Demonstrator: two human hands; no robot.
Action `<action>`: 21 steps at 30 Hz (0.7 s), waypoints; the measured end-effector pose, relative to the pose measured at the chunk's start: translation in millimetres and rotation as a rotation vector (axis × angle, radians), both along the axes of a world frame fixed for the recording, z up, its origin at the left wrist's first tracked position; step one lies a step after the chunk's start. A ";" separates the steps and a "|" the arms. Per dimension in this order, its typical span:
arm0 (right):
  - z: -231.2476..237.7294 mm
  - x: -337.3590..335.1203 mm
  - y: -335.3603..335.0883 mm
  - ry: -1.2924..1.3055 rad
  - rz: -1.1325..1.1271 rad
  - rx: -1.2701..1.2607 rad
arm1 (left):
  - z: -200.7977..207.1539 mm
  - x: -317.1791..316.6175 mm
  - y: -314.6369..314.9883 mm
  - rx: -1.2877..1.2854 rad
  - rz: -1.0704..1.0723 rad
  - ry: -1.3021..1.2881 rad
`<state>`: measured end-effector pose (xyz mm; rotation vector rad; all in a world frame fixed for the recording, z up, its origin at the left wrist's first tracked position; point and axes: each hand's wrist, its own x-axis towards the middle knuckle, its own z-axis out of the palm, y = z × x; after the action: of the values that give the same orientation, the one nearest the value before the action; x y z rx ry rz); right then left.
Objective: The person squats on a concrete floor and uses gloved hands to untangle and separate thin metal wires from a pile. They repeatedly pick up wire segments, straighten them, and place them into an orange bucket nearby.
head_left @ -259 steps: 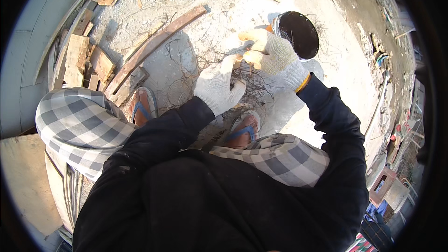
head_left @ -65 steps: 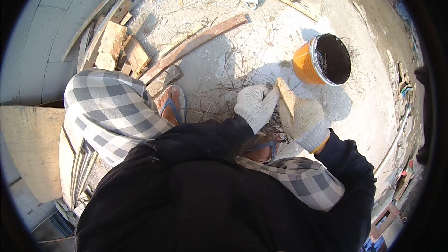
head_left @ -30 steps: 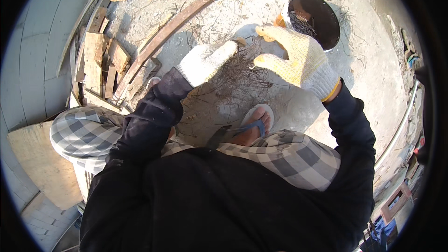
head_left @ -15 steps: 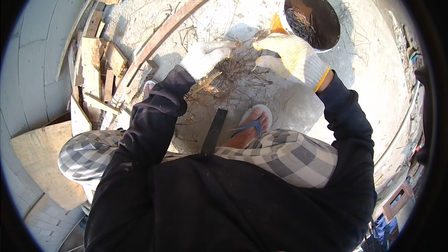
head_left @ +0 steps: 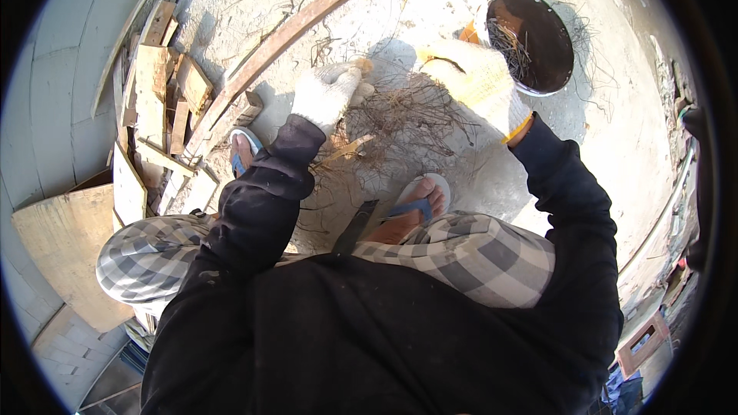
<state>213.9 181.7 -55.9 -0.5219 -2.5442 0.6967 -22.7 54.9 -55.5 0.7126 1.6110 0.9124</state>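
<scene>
My left hand (head_left: 329,94), in a white knitted glove, is closed at the left edge of a tangle of thin rusty wire (head_left: 415,117) on the ground. What its fingers pinch, if anything, is too small to make out. My right hand (head_left: 475,83), in a glove with a yellow cuff, hangs over the tangle's right side near the bucket. Its fingers are curled in against the thumb, and what lies between them is hidden. The round bucket (head_left: 547,46), dark inside, holds thin nail-like or wire pieces (head_left: 509,48).
A long wooden strip (head_left: 288,37) lies at the left, beside a heap of broken boards (head_left: 151,92). A plywood sheet (head_left: 65,242) rests by my left knee. My sandalled foot (head_left: 421,204) stands close to the wire, near a dark flat bar (head_left: 356,227).
My hands have drawn apart a little, the left one moving left. My right hand's fingers, spread before, have curled in. The view has shifted slightly.
</scene>
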 end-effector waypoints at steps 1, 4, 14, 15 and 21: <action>11.0 11.8 -6.7 0.063 -0.029 0.028 | 13.4 -3.2 -9.6 0.039 0.040 -0.110; 19.7 24.8 -13.7 -0.016 -0.066 -0.125 | 52.2 -33.2 -20.7 0.356 0.153 0.048; 12.7 31.7 -26.2 -0.024 -0.052 -0.213 | 88.1 -79.3 -141.5 -0.096 0.641 0.285; 14.4 34.8 -27.1 -0.018 -0.020 -0.212 | 76.1 -69.5 -149.4 -0.181 0.698 0.073; 19.3 43.7 -34.5 -0.004 -0.015 -0.123 | 28.4 -24.6 -150.9 -0.250 0.756 -0.164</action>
<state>257.5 147.2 -36.5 -0.5823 -2.5099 0.8511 -47.2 -96.0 -27.1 -0.1758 1.8234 1.2253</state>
